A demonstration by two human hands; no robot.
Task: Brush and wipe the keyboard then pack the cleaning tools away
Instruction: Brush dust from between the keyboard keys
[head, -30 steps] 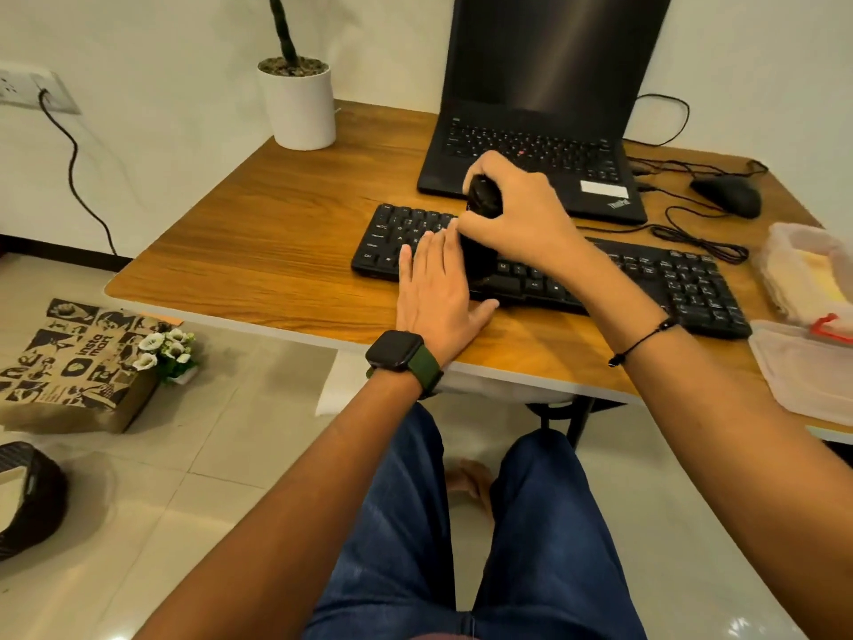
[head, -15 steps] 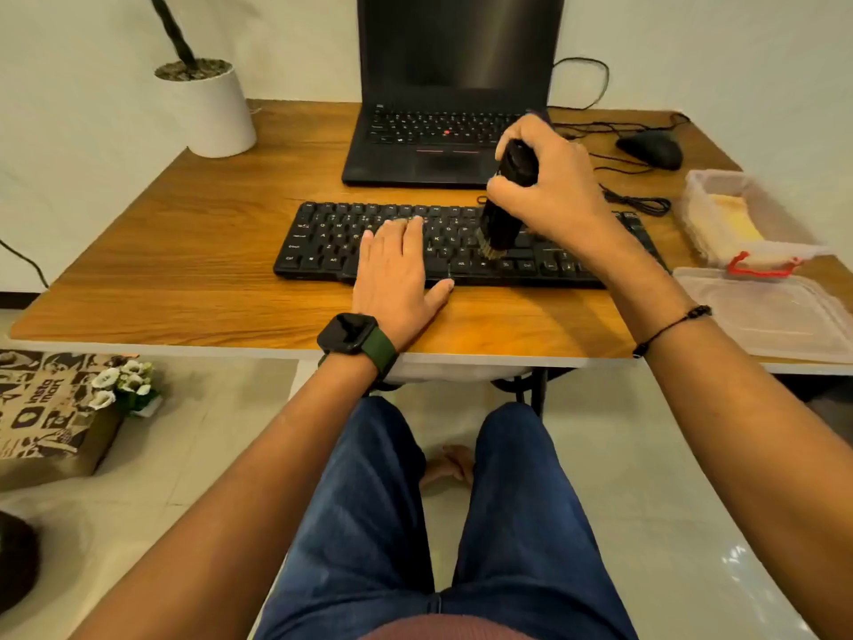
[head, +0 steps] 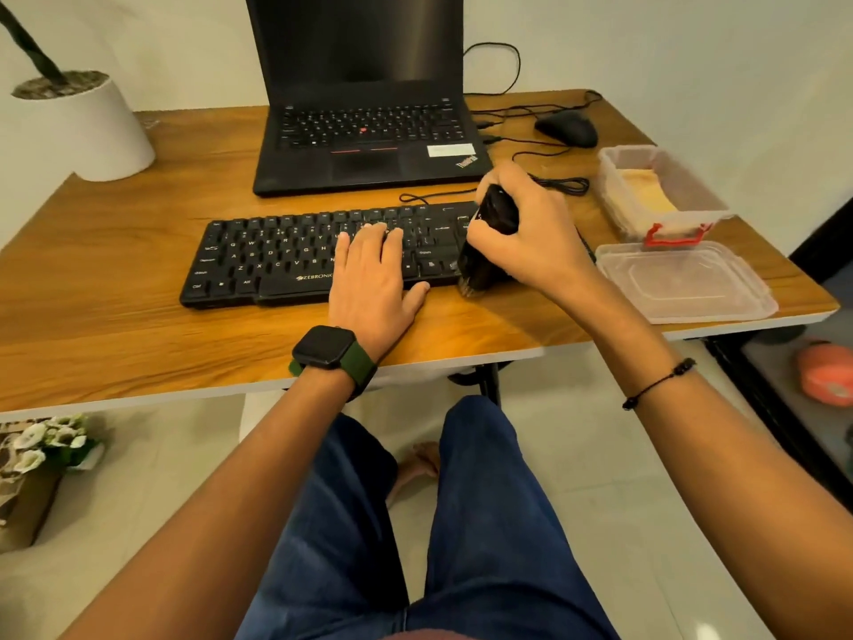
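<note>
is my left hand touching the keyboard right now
Touching. The head view shows the left hand lying flat on the keyboard, fingers straight across the keys and the palm over its front edge.

R hand gripping brush; keyboard

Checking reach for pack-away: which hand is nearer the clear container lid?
Right. The right hand, gripping the brush, sits just left of the clear container lid. The left hand rests flat on the keyboard, farther left.
</note>
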